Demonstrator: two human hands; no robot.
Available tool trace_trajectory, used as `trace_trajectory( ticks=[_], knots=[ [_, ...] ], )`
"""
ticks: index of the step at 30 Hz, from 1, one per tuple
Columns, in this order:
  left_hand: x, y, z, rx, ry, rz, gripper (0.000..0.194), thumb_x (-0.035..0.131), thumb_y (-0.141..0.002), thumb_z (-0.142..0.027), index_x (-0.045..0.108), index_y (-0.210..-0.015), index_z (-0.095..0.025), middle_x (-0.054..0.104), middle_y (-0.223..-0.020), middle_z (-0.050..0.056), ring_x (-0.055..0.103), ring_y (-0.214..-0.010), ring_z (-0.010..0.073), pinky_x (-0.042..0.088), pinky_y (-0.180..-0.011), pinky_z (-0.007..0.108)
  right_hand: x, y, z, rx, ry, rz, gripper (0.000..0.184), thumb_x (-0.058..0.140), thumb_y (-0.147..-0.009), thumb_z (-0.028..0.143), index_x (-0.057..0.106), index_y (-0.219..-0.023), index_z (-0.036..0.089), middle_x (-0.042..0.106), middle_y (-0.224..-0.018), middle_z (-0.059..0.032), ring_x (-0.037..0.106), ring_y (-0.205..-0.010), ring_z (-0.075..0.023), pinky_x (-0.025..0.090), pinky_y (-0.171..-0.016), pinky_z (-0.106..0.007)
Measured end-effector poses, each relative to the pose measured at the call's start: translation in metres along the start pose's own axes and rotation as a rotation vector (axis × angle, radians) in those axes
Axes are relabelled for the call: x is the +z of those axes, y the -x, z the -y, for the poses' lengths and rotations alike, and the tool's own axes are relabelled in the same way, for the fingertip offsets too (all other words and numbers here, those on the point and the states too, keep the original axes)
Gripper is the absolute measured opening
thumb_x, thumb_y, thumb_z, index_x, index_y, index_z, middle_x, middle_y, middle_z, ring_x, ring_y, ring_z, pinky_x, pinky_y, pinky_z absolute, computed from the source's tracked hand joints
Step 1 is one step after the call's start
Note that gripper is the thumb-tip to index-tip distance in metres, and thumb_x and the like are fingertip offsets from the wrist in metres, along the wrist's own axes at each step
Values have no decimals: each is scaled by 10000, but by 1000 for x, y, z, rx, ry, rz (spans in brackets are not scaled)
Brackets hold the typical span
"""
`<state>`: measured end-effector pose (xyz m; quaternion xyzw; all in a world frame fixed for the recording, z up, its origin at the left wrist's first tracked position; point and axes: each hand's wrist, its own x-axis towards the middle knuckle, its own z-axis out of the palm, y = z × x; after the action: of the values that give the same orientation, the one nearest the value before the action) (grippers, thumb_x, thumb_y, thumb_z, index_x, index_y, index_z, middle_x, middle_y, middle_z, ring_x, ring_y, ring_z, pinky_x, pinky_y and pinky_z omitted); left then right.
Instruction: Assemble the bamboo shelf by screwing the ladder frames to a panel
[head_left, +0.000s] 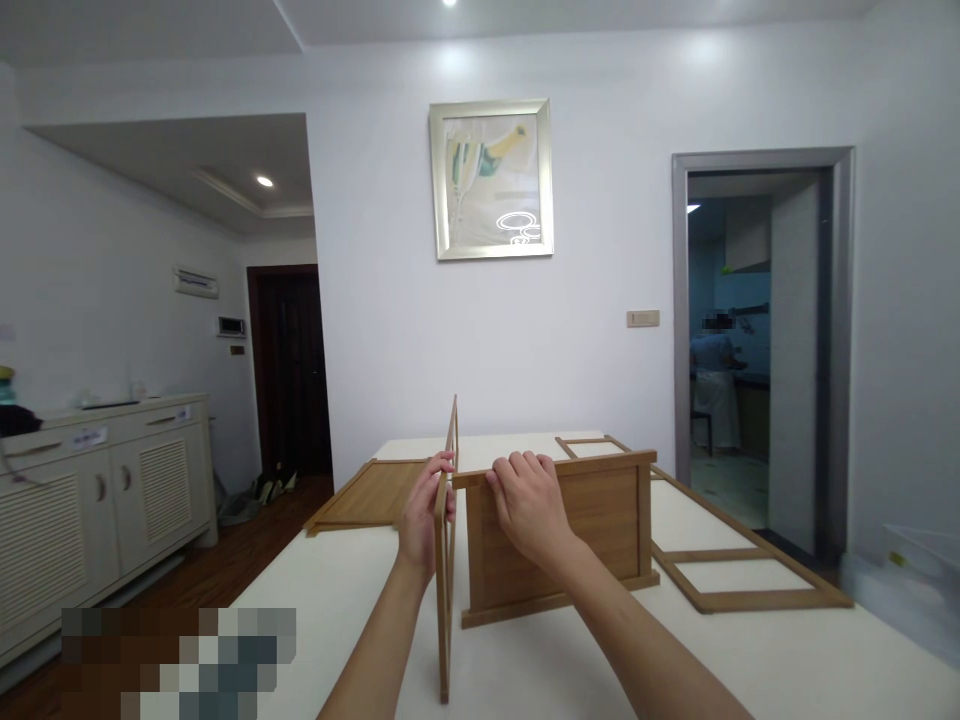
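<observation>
My left hand (418,520) is closed around the edge of a thin wooden frame (442,610), which stands upright and is seen nearly edge-on. My right hand (529,503) grips the top rail of a brown wooden panel (600,520) with rails along its edges. That panel stands on its long side on the white table (300,600). Its top left end meets the upright frame beside my left fingers; whether the two are joined I cannot tell. Part of the panel's face is hidden behind my right hand and forearm.
A second wooden panel (367,492) lies flat at the table's left. On the right lies a flat wooden frame (772,601) with open sections. A white cabinet (105,490) stands to the left. Through the doorway, a person (716,385) is in another room.
</observation>
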<state>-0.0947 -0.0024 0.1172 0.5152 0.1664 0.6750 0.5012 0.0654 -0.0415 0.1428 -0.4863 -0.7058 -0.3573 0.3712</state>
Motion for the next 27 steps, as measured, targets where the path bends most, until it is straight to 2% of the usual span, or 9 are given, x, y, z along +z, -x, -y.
trace_trajectory(
  ticks=[9, 12, 15, 17, 19, 20, 22, 24, 27],
  knots=[
    [-2, 0, 7, 30, -16, -7, 285, 552, -853, -414, 669, -1001, -200, 506, -1376, 88, 452, -476, 15, 345, -401, 192, -1, 0, 0, 1, -10, -5, 256, 398, -984, 263, 536, -779, 197, 551, -789, -41, 415, -744, -182, 263, -761, -340],
    [-3, 0, 13, 74, -34, -5, 324, 538, -864, -449, 665, -1038, -208, 545, -1318, 86, 436, -461, 12, 317, -383, 188, -1, -1, 0, 0, -6, -7, 256, 398, -983, 263, 536, -777, 197, 551, -788, -42, 415, -741, -182, 262, -758, -341],
    [-1, 1, 17, 88, -23, -32, 383, 543, -861, -490, 645, -1100, -208, 659, -981, 59, 406, -433, 27, 299, -378, 182, -2, -1, 1, 2, -3, -2, 254, 396, -984, 264, 536, -782, 198, 550, -786, -42, 419, -747, -184, 261, -760, -341],
    [1, 3, 19, 71, -5, -43, 425, 533, -870, -504, 610, -1164, -207, 585, -663, -11, 377, -408, 46, 289, -377, 174, -2, -1, 1, 2, -1, 2, 254, 396, -985, 266, 536, -783, 199, 551, -789, -42, 421, -749, -184, 262, -762, -340],
    [2, 4, 19, 62, 19, -47, 420, 526, -882, -498, 574, -1192, -217, 498, -554, -54, 367, -396, 53, 289, -379, 166, -2, -1, 1, 1, -1, -1, 256, 395, -985, 265, 535, -781, 199, 552, -790, -43, 420, -746, -184, 261, -761, -340],
    [3, 4, 18, 67, 36, -56, 390, 534, -883, -486, 560, -1178, -232, 532, -593, -51, 373, -397, 48, 291, -379, 163, -2, -1, 1, -1, -2, -2, 255, 395, -984, 263, 535, -781, 198, 552, -790, -43, 419, -745, -183, 260, -761, -340],
    [4, 4, 18, 87, 82, -80, 300, 566, -873, -455, 535, -1096, -257, 661, -878, -5, 398, -408, 23, 294, -371, 161, -2, -1, 1, -5, -2, -5, 251, 396, -983, 258, 535, -783, 198, 552, -790, -43, 418, -743, -182, 258, -761, -340],
    [3, 3, 18, 96, 124, -87, 240, 590, -859, -433, 507, -989, -249, 615, -1231, 35, 421, -420, -4, 306, -366, 164, -1, 0, 0, -7, 2, -5, 247, 398, -982, 255, 536, -785, 198, 552, -791, -43, 420, -746, -182, 258, -763, -339],
    [3, 3, 17, 70, 141, -65, 242, 605, -844, -428, 504, -914, -219, 508, -1410, 57, 442, -433, -17, 346, -381, 177, -1, 0, 0, -6, 10, -2, 249, 398, -982, 255, 535, -782, 199, 549, -785, -40, 424, -748, -183, 260, -763, -338]
  ],
)
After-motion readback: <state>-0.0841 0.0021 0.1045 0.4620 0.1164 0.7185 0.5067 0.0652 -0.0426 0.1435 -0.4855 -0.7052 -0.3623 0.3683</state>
